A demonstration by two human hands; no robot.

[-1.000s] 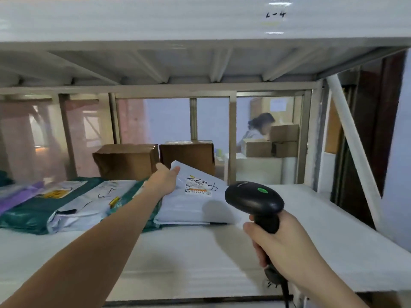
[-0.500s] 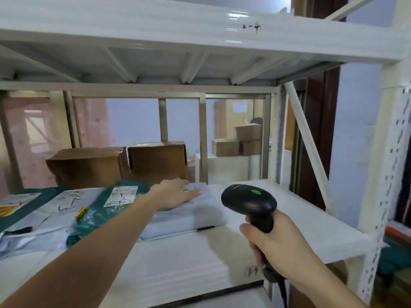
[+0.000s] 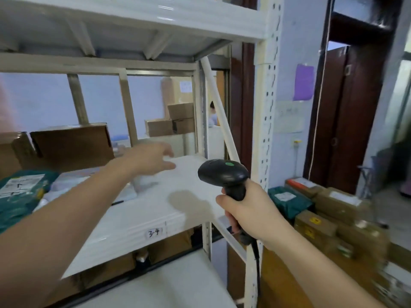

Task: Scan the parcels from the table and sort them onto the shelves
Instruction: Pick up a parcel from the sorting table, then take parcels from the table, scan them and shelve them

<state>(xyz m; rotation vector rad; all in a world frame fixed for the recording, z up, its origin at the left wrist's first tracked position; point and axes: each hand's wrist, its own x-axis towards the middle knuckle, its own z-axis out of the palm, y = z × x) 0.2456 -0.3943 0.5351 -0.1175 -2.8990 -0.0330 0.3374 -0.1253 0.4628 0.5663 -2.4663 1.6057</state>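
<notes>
Nearest to me, my right hand (image 3: 251, 210) was wrapped tight around the grip of the black scanner (image 3: 223, 174), whose head with its green dot pointed left, level with the right front corner of the shelf (image 3: 142, 218). The scanner's cable ran down from below my fist. That shelf's front edge bore a handwritten label (image 3: 154, 232) reading "3-4".

My left hand (image 3: 149, 160) was stretched out over the shelf with the fingers loose and spread, holding nothing; it was blurred, so I could not tell whether the fingertips touched anything. Just below and left of it lay the white parcel (image 3: 133, 187), flat on the shelf and partly hidden by my forearm. It lay free of both hands, well to the left of the scanner.

At the left edge of the shelf lay a green parcel (image 3: 20, 196) with a white printed slip on top, touching the white one. Behind them, along the back edge, stood brown cardboard boxes (image 3: 71, 145).

Off to the right, beyond the shelf's upright post (image 3: 265, 130), more brown boxes (image 3: 338, 210) and a green packet (image 3: 289, 202) sat heaped on a low surface. Far back through the frame, stacked boxes (image 3: 171, 123) and part of a person (image 3: 213, 114) showed.
</notes>
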